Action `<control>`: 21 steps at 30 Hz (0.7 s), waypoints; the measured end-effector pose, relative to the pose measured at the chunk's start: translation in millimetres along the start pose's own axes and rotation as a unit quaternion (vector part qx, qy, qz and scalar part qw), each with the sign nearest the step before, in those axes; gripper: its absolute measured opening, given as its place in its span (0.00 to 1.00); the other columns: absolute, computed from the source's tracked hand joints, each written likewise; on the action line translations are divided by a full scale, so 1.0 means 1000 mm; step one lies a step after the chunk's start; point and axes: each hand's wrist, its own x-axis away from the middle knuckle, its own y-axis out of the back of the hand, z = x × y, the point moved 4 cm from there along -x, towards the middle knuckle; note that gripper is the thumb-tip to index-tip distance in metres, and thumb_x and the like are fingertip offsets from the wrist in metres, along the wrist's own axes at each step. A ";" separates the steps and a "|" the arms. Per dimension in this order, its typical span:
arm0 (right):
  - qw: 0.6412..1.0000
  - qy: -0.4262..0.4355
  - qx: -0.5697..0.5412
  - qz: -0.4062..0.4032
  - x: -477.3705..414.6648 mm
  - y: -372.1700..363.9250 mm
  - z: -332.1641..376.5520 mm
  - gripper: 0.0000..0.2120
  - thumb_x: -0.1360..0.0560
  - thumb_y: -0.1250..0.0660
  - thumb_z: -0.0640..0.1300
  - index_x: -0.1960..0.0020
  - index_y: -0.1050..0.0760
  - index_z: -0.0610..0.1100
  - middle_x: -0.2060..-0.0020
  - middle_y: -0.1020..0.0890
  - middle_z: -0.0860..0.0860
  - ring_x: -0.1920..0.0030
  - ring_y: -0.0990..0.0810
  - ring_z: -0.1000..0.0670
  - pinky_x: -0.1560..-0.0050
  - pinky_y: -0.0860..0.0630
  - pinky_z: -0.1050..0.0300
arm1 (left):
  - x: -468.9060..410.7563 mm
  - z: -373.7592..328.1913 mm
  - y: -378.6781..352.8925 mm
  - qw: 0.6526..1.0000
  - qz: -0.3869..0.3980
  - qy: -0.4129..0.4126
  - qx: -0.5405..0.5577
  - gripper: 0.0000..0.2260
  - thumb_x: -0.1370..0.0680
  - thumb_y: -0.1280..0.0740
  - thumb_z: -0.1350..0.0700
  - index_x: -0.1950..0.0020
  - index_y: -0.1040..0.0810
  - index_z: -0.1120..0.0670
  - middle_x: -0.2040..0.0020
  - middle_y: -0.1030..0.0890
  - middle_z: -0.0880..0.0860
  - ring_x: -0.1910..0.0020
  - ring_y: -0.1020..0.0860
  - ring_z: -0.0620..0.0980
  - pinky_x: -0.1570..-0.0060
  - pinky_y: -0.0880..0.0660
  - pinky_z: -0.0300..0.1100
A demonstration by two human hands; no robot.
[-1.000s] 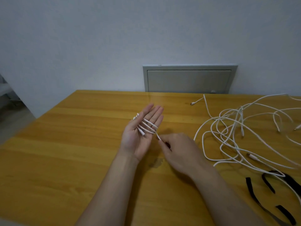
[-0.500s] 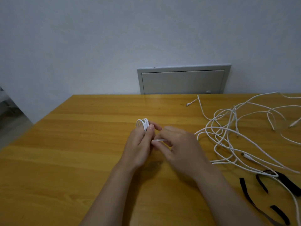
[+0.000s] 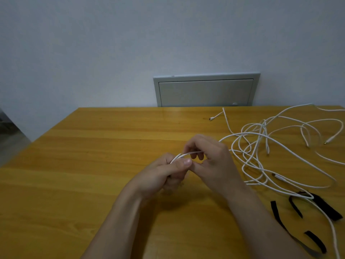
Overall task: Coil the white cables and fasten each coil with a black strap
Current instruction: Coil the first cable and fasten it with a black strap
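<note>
At the middle of the wooden table (image 3: 93,165), my left hand (image 3: 164,174) grips a small coil of white cable (image 3: 183,155), thumb laid over it. Most of the coil is hidden inside the fist. My right hand (image 3: 212,161) touches the left and pinches the strand that sticks out of the coil. A tangle of loose white cables (image 3: 270,152) lies to the right. Several black straps (image 3: 298,217) rest at the near right, one white cable crossing over them.
A grey wall panel (image 3: 205,90) sits behind the table's far edge. A cable plug (image 3: 212,118) lies near that edge. The table's left edge slants toward a drop to the floor at the far left.
My left hand went from flat with loops across its fingers to a fist round the coil. My right hand rose and now pinches the strand above the left thumb.
</note>
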 end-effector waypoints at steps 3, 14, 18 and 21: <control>0.999 -0.017 -0.034 -0.011 -0.002 0.001 -0.001 0.11 0.27 0.25 0.51 0.59 0.22 0.44 0.67 0.23 0.52 0.65 0.27 0.53 0.59 0.31 0.61 | 0.003 -0.002 -0.002 0.998 0.047 0.008 0.050 0.28 0.26 0.26 0.38 0.68 0.41 0.51 0.76 0.40 0.45 0.78 0.45 0.42 0.75 0.51 0.40; 0.988 -0.130 -0.076 0.038 0.007 -0.019 -0.017 0.12 0.17 0.38 0.47 0.56 0.25 0.44 0.69 0.26 0.56 0.67 0.30 0.57 0.64 0.33 0.58 | -0.001 -0.018 0.003 0.900 0.140 -0.087 0.403 0.21 0.13 0.46 0.47 0.62 0.27 0.55 0.76 0.36 0.49 0.79 0.46 0.46 0.72 0.40 0.40; 0.988 -0.126 -0.021 0.084 0.011 -0.032 -0.019 0.09 0.17 0.37 0.46 0.54 0.21 0.48 0.68 0.25 0.62 0.64 0.26 0.60 0.62 0.32 0.60 | -0.006 -0.015 0.023 0.833 0.081 -0.141 0.529 0.25 0.12 0.52 0.45 0.55 0.25 0.58 0.73 0.29 0.52 0.78 0.41 0.47 0.70 0.39 0.40; 0.986 -0.129 0.012 0.105 0.014 -0.037 -0.019 0.08 0.20 0.36 0.51 0.51 0.20 0.50 0.70 0.26 0.59 0.66 0.27 0.57 0.62 0.29 0.52 | -0.006 -0.009 0.038 0.797 0.021 -0.175 0.578 0.23 0.12 0.50 0.47 0.51 0.22 0.60 0.68 0.24 0.53 0.77 0.37 0.46 0.68 0.37 0.39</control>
